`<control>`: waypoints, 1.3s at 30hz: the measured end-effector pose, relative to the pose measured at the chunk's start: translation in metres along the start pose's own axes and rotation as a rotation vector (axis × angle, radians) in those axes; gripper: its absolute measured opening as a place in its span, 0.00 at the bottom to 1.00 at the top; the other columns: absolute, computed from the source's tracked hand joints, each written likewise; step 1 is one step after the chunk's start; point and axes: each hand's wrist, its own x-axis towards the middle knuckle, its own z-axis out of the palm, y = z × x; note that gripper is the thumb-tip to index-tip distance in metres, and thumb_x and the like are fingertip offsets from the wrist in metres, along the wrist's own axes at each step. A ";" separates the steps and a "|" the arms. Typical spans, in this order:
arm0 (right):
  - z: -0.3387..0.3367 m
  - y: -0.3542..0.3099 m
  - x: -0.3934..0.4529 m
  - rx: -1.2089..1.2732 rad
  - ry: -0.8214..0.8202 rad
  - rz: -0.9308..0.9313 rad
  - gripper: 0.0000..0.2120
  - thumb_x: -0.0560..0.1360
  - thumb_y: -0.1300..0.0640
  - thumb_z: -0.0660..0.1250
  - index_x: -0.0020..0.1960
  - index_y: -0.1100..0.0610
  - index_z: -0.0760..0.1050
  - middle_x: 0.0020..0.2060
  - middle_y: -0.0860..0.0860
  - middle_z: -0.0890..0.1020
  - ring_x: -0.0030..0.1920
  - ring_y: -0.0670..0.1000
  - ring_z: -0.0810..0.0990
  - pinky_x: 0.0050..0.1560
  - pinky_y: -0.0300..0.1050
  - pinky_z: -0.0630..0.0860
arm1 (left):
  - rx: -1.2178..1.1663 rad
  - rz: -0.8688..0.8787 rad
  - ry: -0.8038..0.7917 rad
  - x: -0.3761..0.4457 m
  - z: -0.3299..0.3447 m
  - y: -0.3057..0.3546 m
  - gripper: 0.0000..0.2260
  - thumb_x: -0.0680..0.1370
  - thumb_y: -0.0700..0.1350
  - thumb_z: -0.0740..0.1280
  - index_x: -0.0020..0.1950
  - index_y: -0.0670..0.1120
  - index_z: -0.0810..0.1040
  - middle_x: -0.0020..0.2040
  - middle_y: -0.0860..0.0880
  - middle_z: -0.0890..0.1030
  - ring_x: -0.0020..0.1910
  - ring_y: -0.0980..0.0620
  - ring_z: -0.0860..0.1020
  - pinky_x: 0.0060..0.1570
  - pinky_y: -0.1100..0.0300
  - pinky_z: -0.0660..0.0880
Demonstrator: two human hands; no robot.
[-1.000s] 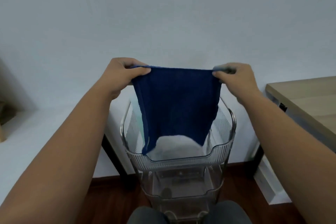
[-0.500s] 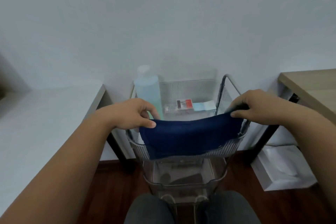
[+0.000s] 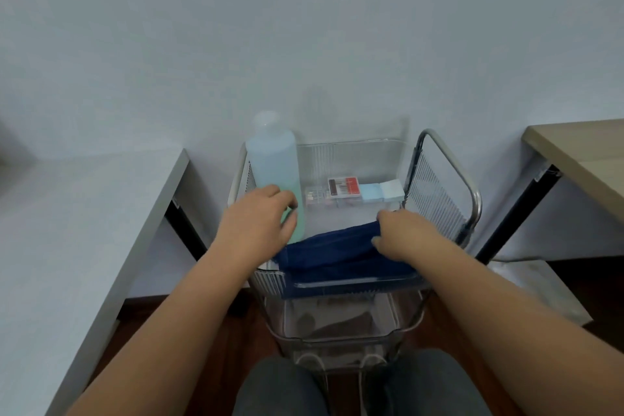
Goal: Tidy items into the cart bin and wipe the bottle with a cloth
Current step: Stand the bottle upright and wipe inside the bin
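Note:
A dark blue cloth [image 3: 331,247] lies folded over the near edge inside the clear top bin of the cart [image 3: 354,284]. My right hand [image 3: 408,236] pinches the cloth's right end. A tall pale blue bottle [image 3: 271,159] stands upright in the bin's back left corner. My left hand [image 3: 256,220] is at the bottle's lower part, with fingers and thumb curled round it. A red and white box [image 3: 344,188] and a light blue box [image 3: 381,193] lie along the bin's back wall.
The cart has a metal handle [image 3: 452,162] on its right side and a lower clear bin [image 3: 337,324]. A white table [image 3: 84,213] stands to the left, a wooden table [image 3: 580,152] to the right. A white flat object [image 3: 540,287] lies on the floor at right.
The cloth came down from being held up spread into the top bin. My left hand let go of it and moved to the bottle; my right hand still holds the cloth.

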 end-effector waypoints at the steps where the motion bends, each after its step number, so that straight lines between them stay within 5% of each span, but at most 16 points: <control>1: 0.005 -0.006 0.001 -0.003 -0.072 0.055 0.23 0.77 0.44 0.60 0.67 0.56 0.70 0.61 0.55 0.74 0.56 0.57 0.76 0.51 0.50 0.75 | -0.019 0.003 0.088 0.001 -0.005 -0.003 0.07 0.77 0.47 0.67 0.51 0.48 0.82 0.45 0.51 0.81 0.46 0.49 0.77 0.39 0.57 0.73; 3: 0.012 -0.015 0.006 0.023 -0.181 0.167 0.34 0.75 0.35 0.57 0.72 0.58 0.66 0.67 0.57 0.71 0.62 0.61 0.74 0.60 0.57 0.73 | -0.045 -0.041 0.235 0.007 -0.010 -0.013 0.05 0.76 0.45 0.69 0.48 0.45 0.83 0.44 0.48 0.81 0.46 0.45 0.76 0.41 0.55 0.73; 8: 0.023 -0.028 0.023 0.349 -0.237 0.437 0.59 0.62 0.22 0.60 0.79 0.54 0.41 0.78 0.55 0.44 0.75 0.68 0.46 0.70 0.72 0.48 | -0.357 -0.352 0.389 0.026 -0.010 -0.032 0.04 0.77 0.45 0.67 0.50 0.48 0.77 0.54 0.49 0.75 0.54 0.48 0.73 0.48 0.58 0.69; 13: 0.044 -0.057 0.038 0.411 -0.327 0.314 0.68 0.56 0.21 0.65 0.78 0.55 0.35 0.77 0.56 0.34 0.74 0.69 0.36 0.70 0.71 0.42 | -0.810 -0.604 0.467 0.032 -0.002 -0.033 0.11 0.78 0.45 0.63 0.58 0.53 0.64 0.53 0.53 0.72 0.37 0.60 0.73 0.36 0.71 0.69; 19: 0.050 -0.098 0.030 0.184 -0.379 -0.145 0.46 0.73 0.42 0.68 0.79 0.53 0.43 0.78 0.51 0.40 0.76 0.66 0.40 0.74 0.64 0.49 | -0.797 -0.667 0.262 0.034 0.005 -0.041 0.25 0.76 0.40 0.64 0.71 0.52 0.61 0.58 0.50 0.71 0.52 0.47 0.77 0.45 0.55 0.74; 24: 0.032 -0.073 0.011 0.069 -0.370 -0.386 0.28 0.77 0.60 0.64 0.75 0.48 0.64 0.76 0.47 0.61 0.71 0.56 0.66 0.68 0.47 0.64 | -0.720 -0.662 0.262 0.032 0.004 -0.042 0.26 0.75 0.40 0.65 0.71 0.52 0.62 0.58 0.50 0.73 0.52 0.48 0.75 0.53 0.47 0.77; 29: 0.009 -0.030 0.015 -0.227 -0.358 -0.208 0.24 0.78 0.58 0.62 0.73 0.52 0.67 0.72 0.55 0.69 0.67 0.59 0.70 0.67 0.51 0.67 | -0.659 -0.625 0.210 0.033 0.001 -0.040 0.24 0.76 0.37 0.62 0.71 0.51 0.63 0.62 0.48 0.71 0.55 0.46 0.74 0.57 0.44 0.75; 33: 0.008 -0.011 0.018 -0.454 -0.376 -0.080 0.16 0.78 0.57 0.60 0.64 0.58 0.73 0.64 0.58 0.76 0.64 0.60 0.75 0.61 0.53 0.72 | -0.683 -0.599 0.187 0.033 0.006 -0.043 0.20 0.77 0.36 0.60 0.68 0.49 0.67 0.65 0.47 0.68 0.55 0.49 0.71 0.57 0.52 0.72; 37: 0.022 -0.033 0.009 -0.381 -0.343 -0.174 0.27 0.78 0.51 0.60 0.75 0.52 0.56 0.71 0.58 0.58 0.69 0.62 0.63 0.63 0.56 0.69 | -0.882 -0.687 0.227 0.032 0.011 -0.046 0.19 0.77 0.35 0.62 0.65 0.52 0.68 0.66 0.49 0.69 0.56 0.55 0.71 0.42 0.71 0.66; 39: 0.022 -0.049 0.009 -0.298 -0.239 -0.104 0.21 0.78 0.54 0.60 0.71 0.56 0.65 0.66 0.60 0.70 0.63 0.61 0.72 0.54 0.51 0.74 | -0.917 -0.695 0.244 0.032 0.013 -0.046 0.19 0.76 0.35 0.62 0.64 0.53 0.68 0.66 0.50 0.69 0.57 0.55 0.71 0.41 0.73 0.65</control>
